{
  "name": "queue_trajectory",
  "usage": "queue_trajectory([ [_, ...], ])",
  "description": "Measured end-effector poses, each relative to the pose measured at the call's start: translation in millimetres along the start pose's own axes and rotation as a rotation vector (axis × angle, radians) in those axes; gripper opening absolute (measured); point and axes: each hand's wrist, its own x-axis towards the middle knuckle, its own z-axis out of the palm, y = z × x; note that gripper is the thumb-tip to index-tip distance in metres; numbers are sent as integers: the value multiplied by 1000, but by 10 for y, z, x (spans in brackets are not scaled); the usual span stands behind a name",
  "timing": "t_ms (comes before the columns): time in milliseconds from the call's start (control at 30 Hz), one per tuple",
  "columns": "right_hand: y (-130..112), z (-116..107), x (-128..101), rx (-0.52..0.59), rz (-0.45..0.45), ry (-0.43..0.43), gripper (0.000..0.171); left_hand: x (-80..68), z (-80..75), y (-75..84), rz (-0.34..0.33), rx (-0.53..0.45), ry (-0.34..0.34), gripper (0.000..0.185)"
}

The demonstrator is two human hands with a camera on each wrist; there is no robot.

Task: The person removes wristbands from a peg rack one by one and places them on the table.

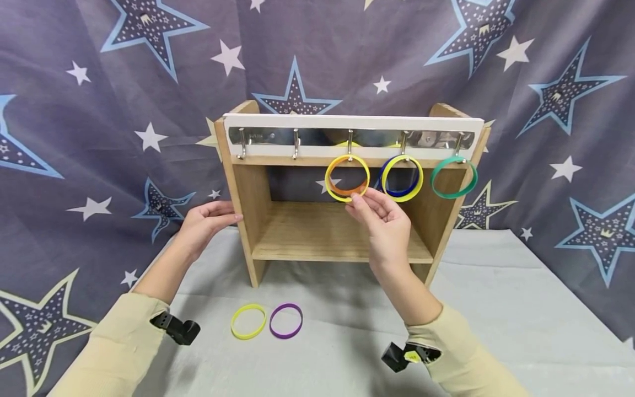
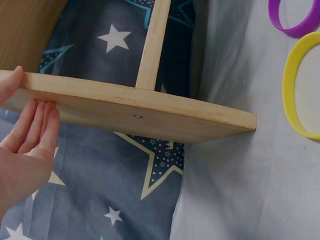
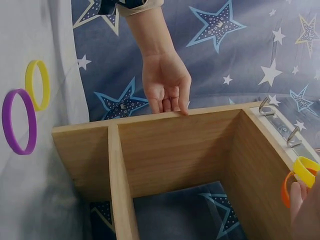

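Note:
My right hand [image 1: 389, 229] pinches the lower edge of a yellow silicone wristband [image 1: 327, 171] in front of the middle hook [image 1: 350, 142]; the band's top is right at the hook's tip. An orange wristband [image 3: 285, 192] hangs just behind it, partly hidden. My left hand [image 1: 200, 223] grips the left side panel [image 2: 100, 95] of a small wooden shelf [image 1: 317, 251], thumb at the front edge and fingers against the outer face. On the hooks to the right hang a blue wristband [image 1: 382, 177] with another yellow wristband [image 1: 421, 177], and a green wristband [image 1: 476, 177].
On the grey cloth [image 1: 496, 320] in front of the shelf lie a yellow wristband [image 1: 233, 325] and a purple wristband [image 1: 301, 322], side by side. A white rail [image 1: 307, 121] with several metal hooks crosses the shelf's top. A star-patterned curtain [image 1: 173, 110] hangs behind.

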Motion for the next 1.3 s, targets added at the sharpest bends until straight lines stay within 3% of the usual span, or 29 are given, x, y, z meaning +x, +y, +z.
queue_trajectory([
  [433,-131,56,-48,68,14,-28,16,-2,-1,-3,-7,13,-3,52],
  [700,-148,-4,-113,38,72,-57,16,1,1,-1,1,-1,1,46],
  [933,-84,-88,-163,27,149,-70,26,13,14,-7,-10,24,-1,49],
  [1167,-24,-142,-151,-1,164,-93,30,20,22,14,-7,33,7,46],
  [1300,8,-177,-161,-23,181,-86,23,21,24,18,-14,31,10,38],
])
